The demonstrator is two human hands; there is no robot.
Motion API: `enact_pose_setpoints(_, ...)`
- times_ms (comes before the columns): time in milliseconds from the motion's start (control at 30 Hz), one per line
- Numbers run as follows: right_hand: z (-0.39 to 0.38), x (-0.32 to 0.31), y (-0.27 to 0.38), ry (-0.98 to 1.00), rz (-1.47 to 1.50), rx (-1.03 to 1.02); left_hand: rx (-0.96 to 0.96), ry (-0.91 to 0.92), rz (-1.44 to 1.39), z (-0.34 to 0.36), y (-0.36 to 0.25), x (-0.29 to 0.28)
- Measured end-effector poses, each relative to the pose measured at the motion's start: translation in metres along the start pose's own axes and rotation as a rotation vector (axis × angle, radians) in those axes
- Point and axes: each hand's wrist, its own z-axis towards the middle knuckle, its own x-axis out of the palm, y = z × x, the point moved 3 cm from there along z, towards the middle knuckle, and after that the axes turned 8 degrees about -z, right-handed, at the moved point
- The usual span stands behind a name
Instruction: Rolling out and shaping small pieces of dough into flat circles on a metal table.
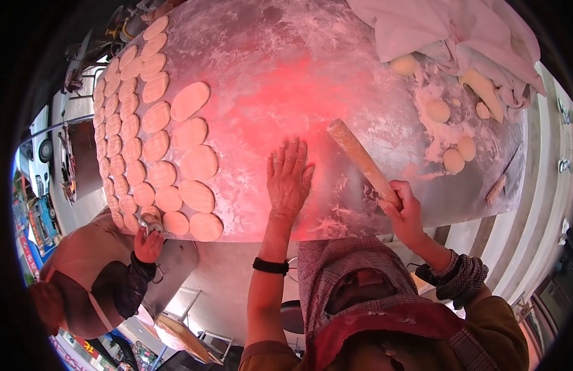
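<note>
Floured tabletop point(268, 68) fills the view, flattened dough discs point(153, 148) in rows well left of the fingers. Left hand point(288, 179) lies flat, fingers point(292, 154) spread wide, holding nothing. Right hand point(405, 210) has fingers wrapped tight round the wooden rolling pin point(360, 159), angled just beside the left fingertips.

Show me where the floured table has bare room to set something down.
The widest bare patch lies on the table, between the flattened dough discs and the dough balls below the cloth, above the left hand and the rolling pin. The left edge is packed with discs.
</note>
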Motion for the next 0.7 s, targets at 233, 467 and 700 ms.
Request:
enact_pose_setpoints(233, 0.038, 0.039, 0.021, 0.058, -0.333, -0.219, -0.113, -0.148, -0.115, 0.005, -0.007, 0.032)
enact_pose_setpoints(467, 0.075, 0.065, 0.016, 0.219, -0.717, -0.566, -0.611, -0.438, -0.334, -0.017, 0.032, -0.025)
enact_pose_setpoints(700, 0.182, 0.096, 0.042, -0.148, -0.978, -0.572, -0.333, -0.162, 0.217, 0.076, 0.063, -0.027)
